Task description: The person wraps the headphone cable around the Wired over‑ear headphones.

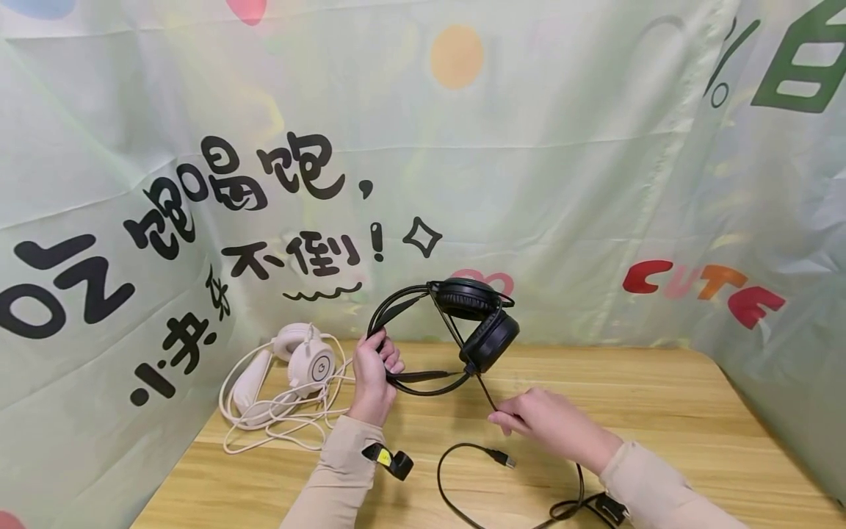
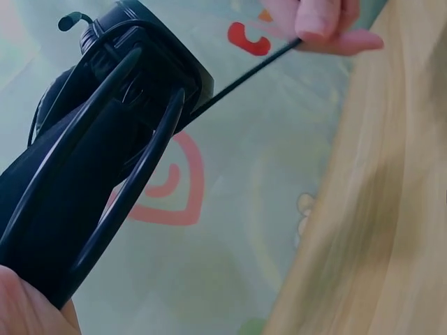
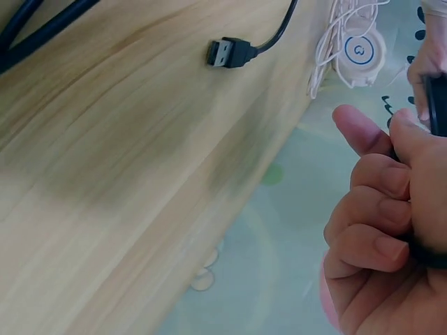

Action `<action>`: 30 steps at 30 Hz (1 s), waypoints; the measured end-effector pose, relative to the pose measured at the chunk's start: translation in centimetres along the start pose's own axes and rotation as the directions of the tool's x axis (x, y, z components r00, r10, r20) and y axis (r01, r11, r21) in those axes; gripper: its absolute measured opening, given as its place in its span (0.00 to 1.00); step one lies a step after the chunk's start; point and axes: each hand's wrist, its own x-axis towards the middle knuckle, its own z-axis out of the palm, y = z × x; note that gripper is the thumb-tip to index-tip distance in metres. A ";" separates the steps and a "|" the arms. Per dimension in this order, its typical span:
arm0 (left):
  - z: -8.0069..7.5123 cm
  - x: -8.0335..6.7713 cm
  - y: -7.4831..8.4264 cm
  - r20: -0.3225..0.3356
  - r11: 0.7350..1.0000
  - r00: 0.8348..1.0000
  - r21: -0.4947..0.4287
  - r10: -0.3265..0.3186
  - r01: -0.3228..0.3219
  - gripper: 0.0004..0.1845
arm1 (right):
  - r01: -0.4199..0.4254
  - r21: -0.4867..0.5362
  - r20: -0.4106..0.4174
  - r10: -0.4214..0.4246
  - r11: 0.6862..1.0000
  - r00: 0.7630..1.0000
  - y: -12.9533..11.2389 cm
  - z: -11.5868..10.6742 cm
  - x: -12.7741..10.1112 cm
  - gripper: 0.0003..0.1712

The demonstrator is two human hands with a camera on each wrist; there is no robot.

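Observation:
A black wired headset (image 1: 463,323) is held up above the wooden table (image 1: 661,397). My left hand (image 1: 373,371) grips its headband (image 2: 84,181) at the left side. The ear cups (image 1: 489,339) hang to the right. My right hand (image 1: 538,422) pinches the black cable (image 1: 487,393) just below the ear cup, fingers curled round it (image 3: 380,223). The cable (image 2: 244,77) runs on down to a loop on the table and ends in a USB plug (image 1: 505,460), also in the right wrist view (image 3: 227,51).
A white cat-ear headset (image 1: 300,364) with tangled white cable (image 1: 277,422) lies at the table's back left, its ear cup (image 3: 362,50) in the right wrist view too. A printed cloth backdrop (image 1: 463,162) surrounds the table on three sides.

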 end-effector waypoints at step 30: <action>-1.9 -0.4 -2.4 -0.051 0.999 0.999 0.049 0.006 -0.004 0.12 | -0.001 -0.139 -0.080 -0.010 0.990 0.997 -3.6 -0.4 -2.0 0.24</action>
